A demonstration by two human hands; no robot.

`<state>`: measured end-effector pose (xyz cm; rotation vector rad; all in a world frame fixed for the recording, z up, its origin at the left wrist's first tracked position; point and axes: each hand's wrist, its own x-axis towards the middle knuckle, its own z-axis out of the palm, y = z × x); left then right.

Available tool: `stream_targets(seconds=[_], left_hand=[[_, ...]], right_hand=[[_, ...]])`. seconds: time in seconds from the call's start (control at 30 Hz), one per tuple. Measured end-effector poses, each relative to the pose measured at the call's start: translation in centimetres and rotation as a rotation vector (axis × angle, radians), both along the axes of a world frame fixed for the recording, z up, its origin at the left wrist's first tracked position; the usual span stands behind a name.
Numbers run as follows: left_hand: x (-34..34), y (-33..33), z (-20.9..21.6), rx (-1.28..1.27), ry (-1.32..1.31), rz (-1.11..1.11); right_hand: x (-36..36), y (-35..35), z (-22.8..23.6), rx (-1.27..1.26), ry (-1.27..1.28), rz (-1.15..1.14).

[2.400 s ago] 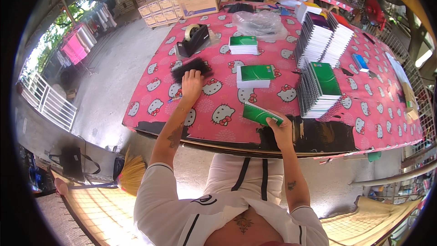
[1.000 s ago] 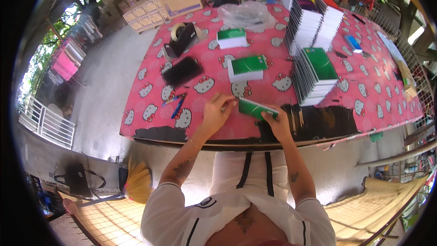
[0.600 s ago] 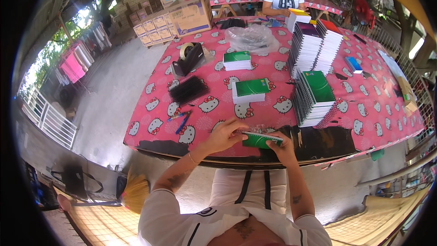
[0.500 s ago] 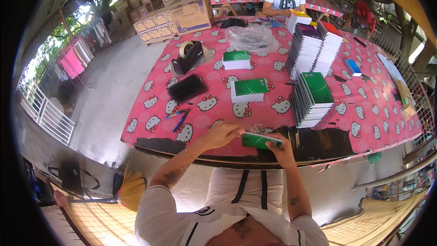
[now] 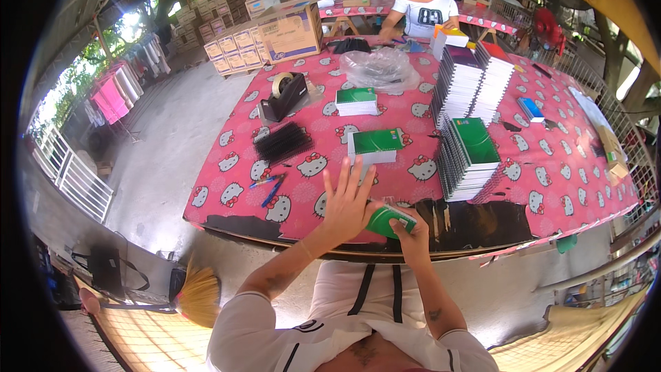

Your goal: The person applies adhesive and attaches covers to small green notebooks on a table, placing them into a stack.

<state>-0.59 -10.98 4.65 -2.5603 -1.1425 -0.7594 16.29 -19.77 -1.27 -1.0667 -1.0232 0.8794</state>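
At the table's near edge, my right hand grips a green-covered notebook, its thumb on top of the cover. My left hand is spread flat with fingers apart, beside the notebook's left end; whether the palm touches it is hidden. Just beyond lies a green-topped block of pages, with a similar green block farther back. Right of my hands rises a stack of green spiral notebooks. Black binding coils lie to the left, near blue-handled pliers.
A tape dispenser and clear plastic sit farther back. Tall notebook stacks stand at right, with a small blue notebook beyond. An open carton is at the far left. Across the table sits a person.
My left hand has opened from its curled pose and spread its fingers over the table. The notebook has tilted in my right hand. The person opposite has stretched an arm leftward.
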Motion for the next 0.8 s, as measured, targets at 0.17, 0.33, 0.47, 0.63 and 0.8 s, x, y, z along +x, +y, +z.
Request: stream_targets(seconds=[0.17,0.33,0.47,0.63,0.8], left_hand=[[-1.9,-4.1,-5.7,-0.162,-0.059,-0.215],[-0.2,-0.3,-1.4,-0.127,-0.014,-0.094],[-1.5,-1.7,-4.0,-0.127,-0.072,-0.236],[-2.5,2.0,-1.0,-0.343,-0.137,-0.452],[-3.1,2.5,-0.6,-0.555,-0.138,-0.463]], right_hand=[[0.0,0.0,-0.5,-0.054,0.036,0.022],[-0.3,0.1,-0.2,-0.050,0.058,0.002],[1.1,0.1,-0.2,-0.028,-0.166,0.069],[2.1,0.5,-0.6,-0.024,-0.190,0.195],[2.2,0.7,-1.9,-0.035,-0.198,0.248]])
